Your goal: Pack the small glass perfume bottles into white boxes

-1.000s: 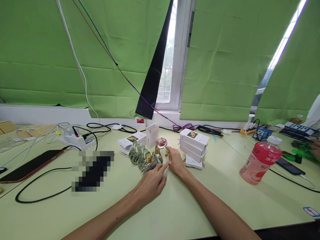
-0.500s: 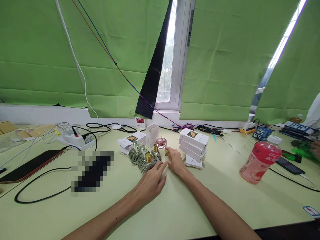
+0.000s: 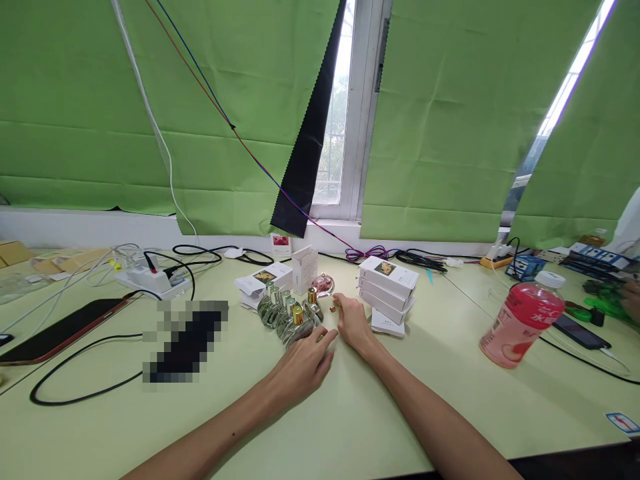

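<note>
My left hand [image 3: 303,367] lies on the pale green table, fingers stretched toward a row of several small glass perfume bottles [image 3: 285,313] with gold and silver caps; its fingertips touch the nearest bottle [image 3: 300,328]. My right hand [image 3: 353,323] rests beside it, fingers pinched on a small gold cap [image 3: 333,307]. A round pink bottle [image 3: 323,285] stands just behind the row. A stack of white boxes [image 3: 387,287] sits right of my right hand, with more white boxes [image 3: 265,280] behind the bottles.
A pink drink bottle [image 3: 520,320] stands at the right. A phone [image 3: 55,330], a power strip [image 3: 153,280] and black cables [image 3: 75,393] lie at the left. Another person's hand [image 3: 633,297] shows at the far right edge. Green curtains hang behind.
Both hands have stayed nearly still; my right hand has shifted slightly with the gold cap near the bottles.
</note>
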A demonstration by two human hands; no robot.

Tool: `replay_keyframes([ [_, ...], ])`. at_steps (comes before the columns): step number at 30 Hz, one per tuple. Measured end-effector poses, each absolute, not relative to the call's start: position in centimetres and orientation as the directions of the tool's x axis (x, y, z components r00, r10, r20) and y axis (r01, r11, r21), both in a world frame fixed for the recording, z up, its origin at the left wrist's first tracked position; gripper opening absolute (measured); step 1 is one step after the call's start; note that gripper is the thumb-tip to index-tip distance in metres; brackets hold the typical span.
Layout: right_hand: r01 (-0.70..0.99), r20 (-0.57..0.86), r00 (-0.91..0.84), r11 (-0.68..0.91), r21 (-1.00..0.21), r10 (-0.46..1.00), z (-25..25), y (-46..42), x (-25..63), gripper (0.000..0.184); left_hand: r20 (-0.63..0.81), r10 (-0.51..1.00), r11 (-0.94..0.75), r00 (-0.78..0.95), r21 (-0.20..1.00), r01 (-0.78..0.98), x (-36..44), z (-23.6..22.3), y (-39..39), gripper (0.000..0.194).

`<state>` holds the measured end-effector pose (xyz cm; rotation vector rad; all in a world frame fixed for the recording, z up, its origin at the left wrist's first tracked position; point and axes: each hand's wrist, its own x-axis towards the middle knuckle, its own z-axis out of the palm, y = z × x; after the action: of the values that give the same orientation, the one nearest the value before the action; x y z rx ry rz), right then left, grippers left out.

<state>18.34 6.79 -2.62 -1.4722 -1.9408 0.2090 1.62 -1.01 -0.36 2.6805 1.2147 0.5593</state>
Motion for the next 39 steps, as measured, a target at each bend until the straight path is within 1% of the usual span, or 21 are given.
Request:
replay_keyframes([
  [3, 0.821, 0.41, -0.101, 0.309, -0.48, 0.906, -2.0, 6.4, 18.3, 0.042, 0.251, 0.753, -0.658, 0.608, 0.267, 0.704, 1.6, -0.2, -1.1, 0.032],
  [6, 0.866, 0.402, -0.082, 0.265, -0.424, 0.912, -1.5, 5.9, 18.3, 0.033, 0.252, 0.747, -0.664, 0.615, 0.268, 0.698, 1.6, -0.3, -1.1, 0.031],
  [9, 0.903, 0.406, -0.061, 0.224, -0.366, 0.912, -1.4, 5.7, 18.2, 0.028, 0.261, 0.747, -0.665, 0.612, 0.277, 0.694, 1.6, -0.2, -1.1, 0.032],
  [17, 0.944, 0.405, -0.047, 0.173, -0.282, 0.913, -1.2, 5.4, 18.1, 0.026, 0.248, 0.747, -0.665, 0.617, 0.258, 0.701, 1.6, -0.1, -1.2, 0.031],
  [21, 0.951, 0.388, -0.041, 0.156, -0.269, 0.921, -0.7, 5.1, 18.1, 0.029, 0.255, 0.744, -0.668, 0.617, 0.264, 0.696, 1.6, -0.3, -1.1, 0.031],
  [28, 0.944, 0.383, -0.027, 0.15, -0.295, 0.923, -0.4, 4.7, 18.1, 0.038, 0.245, 0.748, -0.663, 0.616, 0.27, 0.698, 1.6, -0.2, -1.1, 0.03],
  [32, 0.917, 0.429, 0.003, 0.169, -0.363, 0.903, -0.5, 4.8, 17.9, 0.041, 0.244, 0.755, -0.656, 0.609, 0.271, 0.705, 1.6, -0.3, -1.1, 0.032],
  [34, 0.878, 0.477, 0.004, 0.226, -0.423, 0.879, -0.7, 5.0, 17.8, 0.044, 0.254, 0.758, -0.652, 0.601, 0.281, 0.704, 1.6, -0.4, -1.1, 0.034],
  [36, 0.809, 0.532, -0.012, 0.321, -0.493, 0.847, -1.0, 5.2, 17.7, 0.047, 0.272, 0.763, -0.646, 0.587, 0.302, 0.701, 1.6, -0.6, -1.0, 0.036],
  [39, 0.674, 0.616, -0.027, 0.47, -0.57, 0.787, -1.4, 5.6, 17.5, 0.045, 0.305, 0.775, -0.631, 0.553, 0.358, 0.688, 1.6, -0.9, -1.0, 0.039],
])
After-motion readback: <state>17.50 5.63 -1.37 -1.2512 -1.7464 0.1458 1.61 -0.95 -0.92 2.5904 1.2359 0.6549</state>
